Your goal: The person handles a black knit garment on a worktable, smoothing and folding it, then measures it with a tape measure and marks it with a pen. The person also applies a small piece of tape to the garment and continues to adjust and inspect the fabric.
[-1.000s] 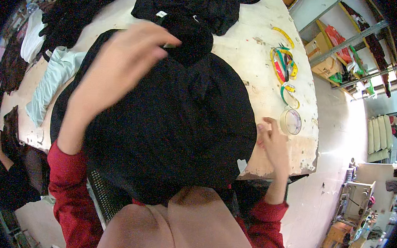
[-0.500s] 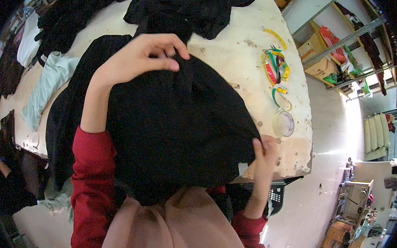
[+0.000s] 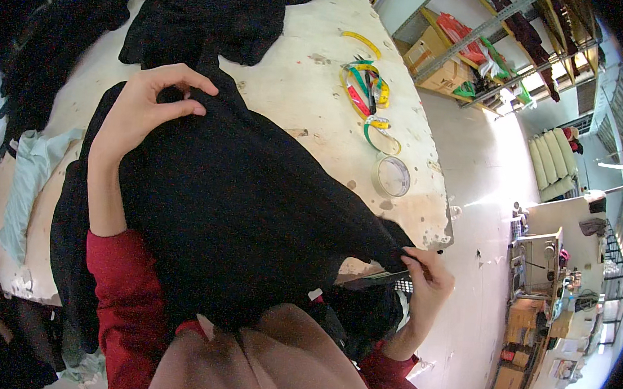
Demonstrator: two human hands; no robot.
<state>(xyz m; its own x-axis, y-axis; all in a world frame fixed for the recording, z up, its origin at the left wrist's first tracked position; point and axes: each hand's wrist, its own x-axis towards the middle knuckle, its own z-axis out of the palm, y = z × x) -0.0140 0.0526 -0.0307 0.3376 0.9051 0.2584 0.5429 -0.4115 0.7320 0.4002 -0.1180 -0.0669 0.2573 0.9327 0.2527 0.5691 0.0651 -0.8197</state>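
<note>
A black garment of soft cloth lies spread over the table's near edge and down toward my lap. At its far edge my left hand is bent round, thumb and forefinger pinching a fold of the cloth. My right hand grips the garment's right-hand corner between thumb and fingers, just beyond the table's right edge. The cloth stretches in a slanting line between the two hands. A small white label shows near the lower edge.
More black garments lie at the far side of the pale table. A yellow tape measure tangled with dark-handled scissors and a tape roll rest on the right. Pale green cloth lies left. Shelving stands beyond the aisle.
My right hand has drawn the garment's corner right and toward me, past the table's edge, pulling the cloth straighter. My left hand stays at the far edge. The view has turned to the right.
</note>
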